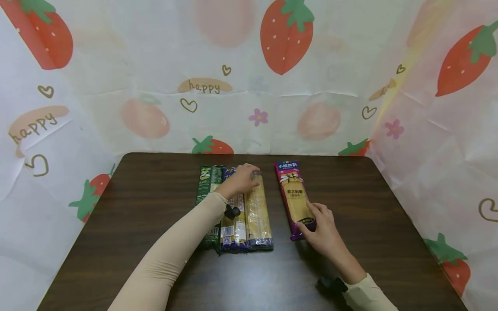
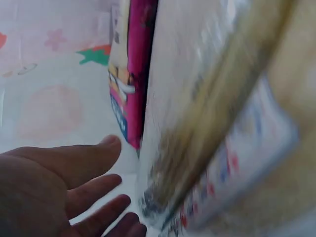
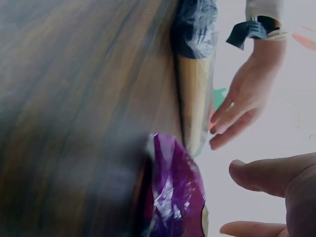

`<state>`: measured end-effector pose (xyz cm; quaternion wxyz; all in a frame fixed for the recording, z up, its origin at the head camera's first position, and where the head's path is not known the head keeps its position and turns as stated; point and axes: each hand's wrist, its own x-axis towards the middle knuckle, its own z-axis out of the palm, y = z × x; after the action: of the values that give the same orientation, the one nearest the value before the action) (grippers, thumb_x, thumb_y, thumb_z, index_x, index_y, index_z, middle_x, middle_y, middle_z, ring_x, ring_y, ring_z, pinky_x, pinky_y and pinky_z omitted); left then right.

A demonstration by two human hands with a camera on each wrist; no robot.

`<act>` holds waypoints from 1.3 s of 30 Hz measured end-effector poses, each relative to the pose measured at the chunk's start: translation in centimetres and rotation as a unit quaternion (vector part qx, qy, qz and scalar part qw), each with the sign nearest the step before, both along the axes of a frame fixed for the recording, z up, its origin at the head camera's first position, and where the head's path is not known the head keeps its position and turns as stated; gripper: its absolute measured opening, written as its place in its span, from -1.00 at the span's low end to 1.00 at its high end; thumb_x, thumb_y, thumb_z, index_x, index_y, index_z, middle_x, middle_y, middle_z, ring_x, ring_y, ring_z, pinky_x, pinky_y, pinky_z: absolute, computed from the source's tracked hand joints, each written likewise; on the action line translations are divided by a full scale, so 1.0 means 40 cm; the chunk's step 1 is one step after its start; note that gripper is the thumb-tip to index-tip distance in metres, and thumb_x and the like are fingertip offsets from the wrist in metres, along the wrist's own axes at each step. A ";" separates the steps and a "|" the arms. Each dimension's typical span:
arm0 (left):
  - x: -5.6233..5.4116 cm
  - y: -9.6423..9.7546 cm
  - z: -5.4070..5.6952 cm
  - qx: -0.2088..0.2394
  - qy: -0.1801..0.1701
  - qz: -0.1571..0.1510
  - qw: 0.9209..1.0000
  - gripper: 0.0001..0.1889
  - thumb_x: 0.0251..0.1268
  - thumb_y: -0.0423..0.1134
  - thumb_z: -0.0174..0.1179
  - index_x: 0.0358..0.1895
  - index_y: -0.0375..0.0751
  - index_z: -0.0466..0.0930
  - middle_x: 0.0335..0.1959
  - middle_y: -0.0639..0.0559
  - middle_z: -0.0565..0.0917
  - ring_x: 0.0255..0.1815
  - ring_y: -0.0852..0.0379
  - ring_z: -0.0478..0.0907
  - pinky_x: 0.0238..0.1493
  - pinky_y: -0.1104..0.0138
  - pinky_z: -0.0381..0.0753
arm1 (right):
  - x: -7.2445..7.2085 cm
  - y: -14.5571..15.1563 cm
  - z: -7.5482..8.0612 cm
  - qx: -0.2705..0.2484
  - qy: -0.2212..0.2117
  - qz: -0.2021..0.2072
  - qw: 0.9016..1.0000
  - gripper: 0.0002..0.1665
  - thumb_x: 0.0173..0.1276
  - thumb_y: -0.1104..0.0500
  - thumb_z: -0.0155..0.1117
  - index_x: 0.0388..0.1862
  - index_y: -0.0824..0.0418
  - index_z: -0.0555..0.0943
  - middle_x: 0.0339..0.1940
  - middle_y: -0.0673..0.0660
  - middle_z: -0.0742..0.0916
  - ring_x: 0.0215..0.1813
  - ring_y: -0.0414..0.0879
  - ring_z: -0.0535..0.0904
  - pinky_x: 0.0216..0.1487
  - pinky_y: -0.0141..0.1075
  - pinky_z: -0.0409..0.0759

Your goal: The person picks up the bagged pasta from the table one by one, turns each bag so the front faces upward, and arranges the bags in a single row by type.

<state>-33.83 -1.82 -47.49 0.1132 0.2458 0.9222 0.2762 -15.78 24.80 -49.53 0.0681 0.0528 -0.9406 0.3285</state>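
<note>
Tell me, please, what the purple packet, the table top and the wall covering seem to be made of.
Purple packet: probably thin plastic film, glossy; its crinkled end shows bright highlights.
Table top: perhaps wood or laminate, dark with a soft sheen; streaked grain shows.
Wall covering: perhaps thin fabric or plastic sheet, fairly matt; creases show.

From the lower left, the left arm (image 1: 174, 250) is extended to mid-frame, the left hand (image 1: 242, 179) being held with fingers relaxed, while the right hand (image 1: 324, 228) is positioned lower right of centre, thumb and forefinger spread.
</note>
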 end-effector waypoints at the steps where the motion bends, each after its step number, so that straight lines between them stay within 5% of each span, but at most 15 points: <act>1: -0.002 -0.004 0.002 -0.013 -0.002 0.001 1.000 -0.38 0.68 -0.18 0.21 0.63 -0.32 0.32 0.63 -0.30 0.29 0.70 -0.33 0.11 0.66 -0.11 0.22 | -0.001 -0.003 0.000 -0.002 0.007 0.004 1.000 -0.13 0.45 0.10 0.54 0.59 0.44 0.41 0.46 0.43 0.49 0.44 0.34 0.34 0.43 0.32 0.44; 8: -0.019 -0.022 0.000 -0.055 -0.012 -0.010 0.998 -0.20 0.64 -0.03 0.26 0.72 -0.28 0.14 0.72 -0.31 0.17 0.74 -0.32 0.03 0.69 -0.09 0.14 | -0.007 -0.037 -0.002 -0.027 0.039 0.051 0.998 -0.24 0.42 0.14 0.58 0.50 0.35 0.53 0.43 0.35 0.56 0.44 0.31 0.44 0.41 0.31 0.50; 18: -0.043 -0.023 -0.003 -0.099 -0.037 -0.006 0.994 -0.13 0.60 0.11 0.27 0.76 -0.13 0.09 0.68 -0.18 0.30 0.72 -0.23 0.11 0.62 -0.11 0.28 | -0.005 -0.110 -0.020 -0.035 0.006 0.172 0.984 0.04 0.29 -0.10 0.68 0.62 0.25 0.44 0.41 0.26 0.61 0.43 0.19 0.54 0.38 0.25 0.56; 28: -0.043 -0.027 0.001 -0.125 -0.047 0.006 0.991 -0.10 0.55 0.14 0.31 0.75 -0.12 0.12 0.68 -0.15 0.31 0.71 -0.21 0.12 0.64 -0.08 0.25 | -0.006 -0.159 -0.041 -0.007 -0.053 0.208 0.977 0.31 0.10 -0.29 0.75 0.69 0.22 0.34 0.56 0.32 0.45 0.54 0.25 0.42 0.43 0.24 0.53; 39: -0.038 -0.022 0.002 -0.147 -0.038 0.008 0.988 -0.09 0.56 0.16 0.30 0.75 -0.16 0.10 0.69 -0.18 0.30 0.72 -0.21 0.10 0.68 -0.10 0.16 | -0.008 -0.199 -0.049 0.036 -0.086 0.183 0.979 0.46 0.02 -0.36 0.76 0.78 0.06 0.21 0.75 0.39 0.19 0.68 0.38 0.18 0.40 0.35 0.51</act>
<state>-35.35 -2.69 -47.42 0.1807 0.2087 0.9498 0.1472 -16.12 16.86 -51.50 -0.0767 0.1981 -0.9285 0.3045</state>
